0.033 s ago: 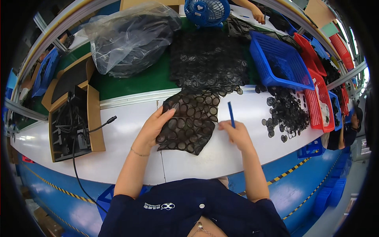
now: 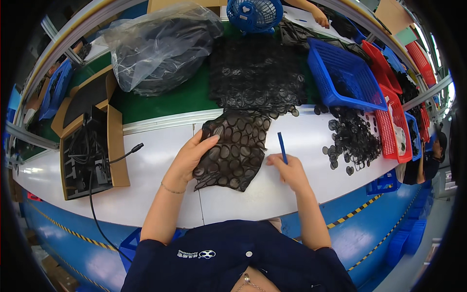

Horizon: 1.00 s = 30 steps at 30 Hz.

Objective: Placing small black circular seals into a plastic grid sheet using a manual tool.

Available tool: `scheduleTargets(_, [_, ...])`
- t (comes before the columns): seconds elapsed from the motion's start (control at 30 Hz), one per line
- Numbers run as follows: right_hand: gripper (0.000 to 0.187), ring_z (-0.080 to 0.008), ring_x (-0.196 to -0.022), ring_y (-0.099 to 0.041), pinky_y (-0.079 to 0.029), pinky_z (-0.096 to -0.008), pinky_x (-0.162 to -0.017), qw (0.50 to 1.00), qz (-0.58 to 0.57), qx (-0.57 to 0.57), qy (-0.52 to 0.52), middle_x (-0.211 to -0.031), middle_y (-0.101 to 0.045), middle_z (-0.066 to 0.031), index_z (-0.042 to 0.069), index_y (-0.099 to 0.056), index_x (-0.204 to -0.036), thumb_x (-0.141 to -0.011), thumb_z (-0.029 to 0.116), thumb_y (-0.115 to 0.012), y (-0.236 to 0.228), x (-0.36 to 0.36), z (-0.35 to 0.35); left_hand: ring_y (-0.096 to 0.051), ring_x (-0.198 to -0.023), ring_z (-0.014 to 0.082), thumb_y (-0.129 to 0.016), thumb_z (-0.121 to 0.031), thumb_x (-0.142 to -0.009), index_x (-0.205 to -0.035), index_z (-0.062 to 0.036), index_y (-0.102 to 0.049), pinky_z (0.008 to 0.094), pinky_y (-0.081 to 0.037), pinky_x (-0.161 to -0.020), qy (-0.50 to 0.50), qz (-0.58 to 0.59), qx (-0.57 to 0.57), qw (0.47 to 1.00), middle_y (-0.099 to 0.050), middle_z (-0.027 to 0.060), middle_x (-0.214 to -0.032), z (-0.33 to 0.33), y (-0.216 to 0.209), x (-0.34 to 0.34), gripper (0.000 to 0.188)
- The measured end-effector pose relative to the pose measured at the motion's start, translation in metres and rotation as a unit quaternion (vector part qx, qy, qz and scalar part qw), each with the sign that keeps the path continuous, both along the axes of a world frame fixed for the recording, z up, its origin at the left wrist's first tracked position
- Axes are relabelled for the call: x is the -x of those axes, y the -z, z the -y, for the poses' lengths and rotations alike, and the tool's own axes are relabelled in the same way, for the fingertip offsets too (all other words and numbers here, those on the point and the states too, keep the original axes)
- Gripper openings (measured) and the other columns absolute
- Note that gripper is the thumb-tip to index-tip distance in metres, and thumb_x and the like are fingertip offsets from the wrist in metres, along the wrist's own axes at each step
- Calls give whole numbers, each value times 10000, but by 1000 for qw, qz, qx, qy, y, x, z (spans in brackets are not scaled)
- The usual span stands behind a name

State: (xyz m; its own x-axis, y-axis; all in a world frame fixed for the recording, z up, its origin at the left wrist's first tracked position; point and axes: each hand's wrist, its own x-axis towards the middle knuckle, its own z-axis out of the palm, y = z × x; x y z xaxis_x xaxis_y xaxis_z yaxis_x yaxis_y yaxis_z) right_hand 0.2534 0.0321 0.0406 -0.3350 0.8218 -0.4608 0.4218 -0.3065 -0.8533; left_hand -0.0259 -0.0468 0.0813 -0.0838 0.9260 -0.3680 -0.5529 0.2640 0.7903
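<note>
My left hand (image 2: 198,152) grips the left edge of a thin black sheet (image 2: 232,151) patterned with rows of round discs, its thumb lying on top. The sheet hangs over the white tabletop, its far end against a larger black pile of similar sheets (image 2: 255,73). Just right of the sheet, my right hand (image 2: 289,170) is closed around a slim blue pen-like tool (image 2: 282,146), which points up and away. The fingertips are close to the sheet's right edge; whether they touch it I cannot tell. Loose dark discs (image 2: 355,138) lie heaped farther right.
A blue basket (image 2: 340,97) and red baskets (image 2: 394,126) stand at the right. A blue fan (image 2: 255,14) and a clear plastic bag (image 2: 155,53) sit at the back. At the left, a cardboard box (image 2: 119,165) holds black cables. Another person's hand (image 2: 320,17) shows at the far side.
My right hand and the blue tool have shifted slightly toward me and left. The sheet's right edge has moved a little; my left hand has barely moved.
</note>
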Motion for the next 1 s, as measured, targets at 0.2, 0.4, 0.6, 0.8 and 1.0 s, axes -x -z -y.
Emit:
scheduleTargets(0.2, [587,-53,-480,-373,-412,-247,-497,958,-262,98,64,-1255,-656,-145,-46,-532,-1371,-1020,425,-551,15,6,42,-661,-1012,149,-673,-142,-939,-1403,-30,-481,285,-574,-843,23,77,-77,994,-637,94,-1203,-13,-56,-33,514])
scheduleTargets(0.4, [573,-49,-480,-321,-359,-238,-515,743,-581,329,40,-1169,-673,-61,125,-623,-1208,-987,632,-476,58,37,30,-668,-998,160,-658,-151,-944,-1382,-60,-495,301,-586,-809,19,187,-118,975,-631,93,-1201,-17,-99,-71,477])
scheduleTargets(0.6, [664,-117,-469,-453,-314,-224,-412,744,-510,359,241,-991,-714,-5,141,-664,-1180,-916,722,-479,-5,48,32,-697,-1021,205,-558,-203,-1000,-1270,4,-601,340,-576,-895,3,222,-155,963,-688,137,-1182,-16,-86,-56,343])
scheduleTargets(0.8, [492,-82,-589,-574,-378,-203,-390,853,-483,188,58,-963,-695,-57,0,-586,-1277,-957,373,-603,-13,-25,28,-733,-912,199,-594,-179,-983,-1175,9,-655,317,-607,-821,-63,195,-64,977,-737,118,-1064,-13,-62,-46,276])
scheduleTargets(1.0, [445,-58,-565,-588,-360,-177,-353,900,-419,70,95,-980,-687,-83,-29,-515,-1353,-935,102,-592,-55,-31,-1,-729,-911,214,-625,-185,-970,-1090,-35,-684,345,-608,-819,-36,233,-97,967,-737,106,-1046,-44,-58,-39,201])
